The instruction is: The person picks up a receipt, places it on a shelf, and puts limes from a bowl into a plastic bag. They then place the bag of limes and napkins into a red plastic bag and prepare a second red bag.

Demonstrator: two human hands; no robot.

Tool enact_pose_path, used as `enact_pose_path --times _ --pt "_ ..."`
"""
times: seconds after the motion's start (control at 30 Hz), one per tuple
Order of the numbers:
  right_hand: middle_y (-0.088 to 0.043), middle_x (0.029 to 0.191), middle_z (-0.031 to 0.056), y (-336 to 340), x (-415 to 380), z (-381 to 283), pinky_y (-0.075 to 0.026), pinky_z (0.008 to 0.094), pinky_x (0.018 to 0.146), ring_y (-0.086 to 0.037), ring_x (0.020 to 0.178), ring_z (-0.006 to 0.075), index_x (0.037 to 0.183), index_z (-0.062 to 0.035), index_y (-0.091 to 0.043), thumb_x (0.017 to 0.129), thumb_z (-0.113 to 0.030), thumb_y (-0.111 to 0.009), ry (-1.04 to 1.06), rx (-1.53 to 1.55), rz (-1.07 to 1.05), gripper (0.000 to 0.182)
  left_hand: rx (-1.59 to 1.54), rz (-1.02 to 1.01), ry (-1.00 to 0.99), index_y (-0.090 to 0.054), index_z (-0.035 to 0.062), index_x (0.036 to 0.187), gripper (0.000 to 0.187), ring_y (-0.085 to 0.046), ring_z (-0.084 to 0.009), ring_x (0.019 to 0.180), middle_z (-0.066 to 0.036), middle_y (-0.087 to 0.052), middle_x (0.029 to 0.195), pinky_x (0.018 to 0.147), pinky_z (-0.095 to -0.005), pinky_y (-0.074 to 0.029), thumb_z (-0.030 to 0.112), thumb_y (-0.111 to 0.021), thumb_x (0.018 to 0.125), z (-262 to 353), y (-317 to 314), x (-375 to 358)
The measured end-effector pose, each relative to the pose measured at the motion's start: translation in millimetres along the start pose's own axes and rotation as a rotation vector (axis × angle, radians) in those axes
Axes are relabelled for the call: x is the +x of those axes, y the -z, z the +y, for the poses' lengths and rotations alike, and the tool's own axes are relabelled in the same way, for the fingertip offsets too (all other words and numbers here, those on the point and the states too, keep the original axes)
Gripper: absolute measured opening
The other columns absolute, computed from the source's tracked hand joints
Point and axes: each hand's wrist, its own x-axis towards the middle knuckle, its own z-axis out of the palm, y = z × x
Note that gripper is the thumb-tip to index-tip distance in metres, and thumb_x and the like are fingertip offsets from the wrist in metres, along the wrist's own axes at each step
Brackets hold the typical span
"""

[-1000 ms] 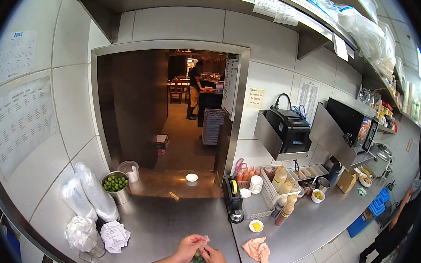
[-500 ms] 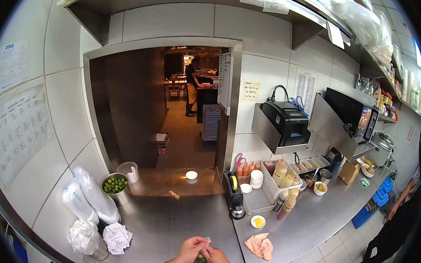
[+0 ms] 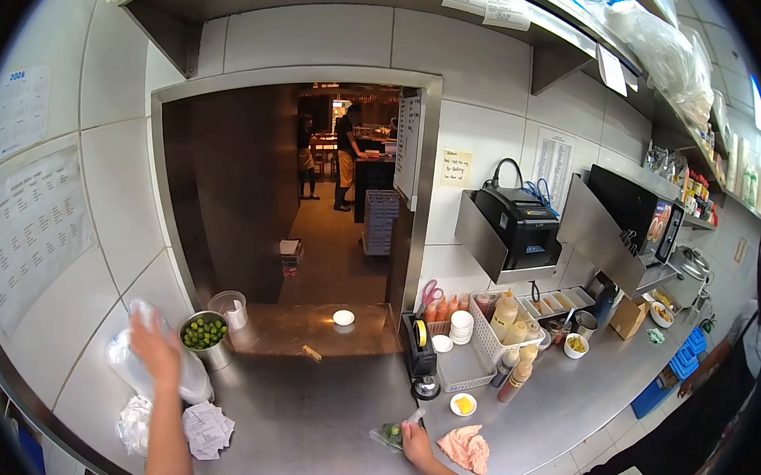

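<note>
My right hand (image 3: 417, 444) is closed on the gathered neck of a small clear plastic bag (image 3: 388, 433) with green citrus fruits inside, low over the steel counter. At the left, my left hand (image 3: 156, 352) reaches over the bundles of clear plastic bags (image 3: 195, 385), fingers stretched out and slightly blurred, overlapping the bundles in this view. Beside that hand stands a metal canister (image 3: 213, 360) full of small green citrus fruits (image 3: 205, 331). A pink cloth (image 3: 465, 449) lies just right of my right hand.
Paper slips (image 3: 207, 430) lie at the left front. A tape dispenser (image 3: 417, 349), a white basket (image 3: 481, 379) with sauce bottles (image 3: 516, 381) and a small dish of something yellow (image 3: 463, 405) stand to the right. A person in dark clothes (image 3: 675, 412) stands at far right.
My hands have parted: the left has moved up left to the plastic bag bundles, the right has shifted right with the filled bag. The person at right has moved closer; another figure shows through the opening.
</note>
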Motion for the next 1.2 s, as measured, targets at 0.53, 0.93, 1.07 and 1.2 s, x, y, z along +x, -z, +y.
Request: enact_pose_path --times 0.53,0.93,1.07,1.2 --pt "-0.063 0.099 0.0225 -3 3 22 -0.048 0.0447 0.081 -0.063 0.095 0.0371 0.11 0.0 -0.056 0.097 -0.03 -0.053 -0.101 0.127 0.018 0.033 -0.026 -0.179 0.1 -0.07 0.0053 0.093 0.017 -0.063 -0.0337 0.083 -0.014 -0.064 0.088 0.073 -0.044 -0.05 0.007 -0.071 0.076 -169 -24 71" --pt "-0.056 0.116 0.0226 16 -13 11 -0.047 0.0425 0.091 -0.057 0.107 0.0378 0.125 -0.0007 -0.049 0.085 -0.019 -0.069 0.0 0.003 -0.04 0.047 -0.149 -0.518 0.283 -0.068 0.0009 0.075 0.014 -0.066 -0.0318 0.08 -0.018 -0.067 0.083 0.071 -0.0405 -0.05 0.011 -0.076 0.07 -148 -11 65" --pt "-0.056 0.116 0.0227 25 -12 -2 -0.045 0.0436 0.093 -0.055 0.108 0.0394 0.124 -0.0005 -0.05 0.084 -0.017 -0.069 0.01 -0.013 0.003 0.047 -0.111 -0.258 0.157 -0.068 0.0027 0.084 0.008 -0.064 -0.0325 0.079 -0.016 -0.066 0.084 0.068 -0.0418 -0.049 0.009 -0.07 0.079 -160 -7 75" --pt "-0.052 0.123 0.0224 42 -8 -32 -0.039 0.0457 0.1 -0.049 0.115 0.0413 0.128 -0.0005 -0.046 0.083 -0.012 -0.068 0.188 -0.052 0.26 0.051 -0.022 0.011 0.14 -0.066 0.0053 0.097 0.015 -0.064 -0.0336 0.082 -0.017 -0.066 0.091 0.069 -0.0434 -0.049 0.012 -0.068 0.083 -114 48 114"
